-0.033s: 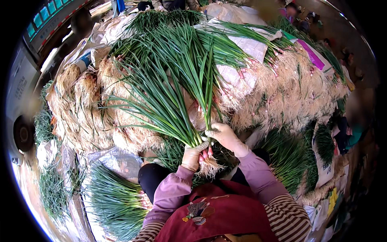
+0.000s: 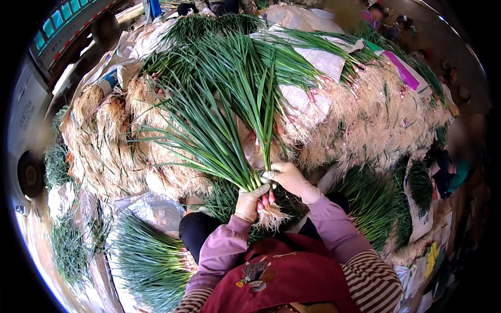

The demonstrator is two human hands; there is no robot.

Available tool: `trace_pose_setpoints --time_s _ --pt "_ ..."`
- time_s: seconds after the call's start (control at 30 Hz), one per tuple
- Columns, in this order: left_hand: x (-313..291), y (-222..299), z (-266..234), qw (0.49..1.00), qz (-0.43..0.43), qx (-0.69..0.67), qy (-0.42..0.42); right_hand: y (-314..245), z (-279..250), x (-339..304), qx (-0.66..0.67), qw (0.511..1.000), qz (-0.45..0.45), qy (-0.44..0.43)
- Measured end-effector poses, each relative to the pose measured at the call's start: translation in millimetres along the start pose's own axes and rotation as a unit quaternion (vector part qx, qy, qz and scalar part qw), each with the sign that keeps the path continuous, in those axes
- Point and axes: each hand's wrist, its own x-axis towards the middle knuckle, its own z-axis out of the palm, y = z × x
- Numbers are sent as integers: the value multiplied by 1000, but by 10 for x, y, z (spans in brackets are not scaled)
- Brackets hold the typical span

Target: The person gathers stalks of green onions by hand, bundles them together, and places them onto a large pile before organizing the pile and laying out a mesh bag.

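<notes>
The left hand (image 2: 249,204), in a thin cream-coloured glove, is closed around a fanned bunch of long, dark-green spring onions (image 2: 219,141) with pink bulbs. The bunch is in front of the person's lap, its leaves spreading far and left over the heap, while its pink bulbs (image 2: 265,199) and pale, stringy roots (image 2: 272,216) point toward the near side. The right hand (image 2: 289,181), gloved alike, has its fingers pinched together on a few upright green stalks (image 2: 268,141) just right of the bunch, the two hands nearly touching.

Beyond them rises a broad heap of spring onions with tangled straw-coloured roots (image 2: 360,120), partly covered by creased white plastic sheeting (image 2: 322,61). A thick green bundle (image 2: 143,255) lies near left, beside a crumpled translucent plastic sheet (image 2: 151,209); another dark-green bundle (image 2: 368,206) lies to the right. The person wears a maroon cloth apron (image 2: 292,271) and lilac sleeves (image 2: 222,248). A black vehicle wheel (image 2: 30,173) stands at the far left.
</notes>
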Motion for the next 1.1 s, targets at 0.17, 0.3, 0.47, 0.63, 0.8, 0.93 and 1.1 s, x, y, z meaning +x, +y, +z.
trace_pose_setpoints --time_s 0.17,0.3,0.47,0.63,0.8,0.93,1.1 --pt "-42 2 5 1000 8 13 -2 84 215 -161 -205 962 -100 148" --pt "-100 78 78 999 21 34 -3 451 -203 74 -78 958 -80 265" --pt "-154 113 -51 998 55 -22 -13 -479 -785 21 -493 857 93 -116" --pt "-63 123 -22 998 32 -49 -2 -1219 -1920 799 -540 689 -145 460" --pt "-27 130 -97 998 8 -56 -15 -1162 -1758 1142 -716 601 -75 346" --pt "10 13 -219 996 5 -84 -16 -764 -842 372 -604 754 -89 240" --pt "43 9 -136 996 -24 -79 -18 56 -138 -374 -418 861 -285 49"
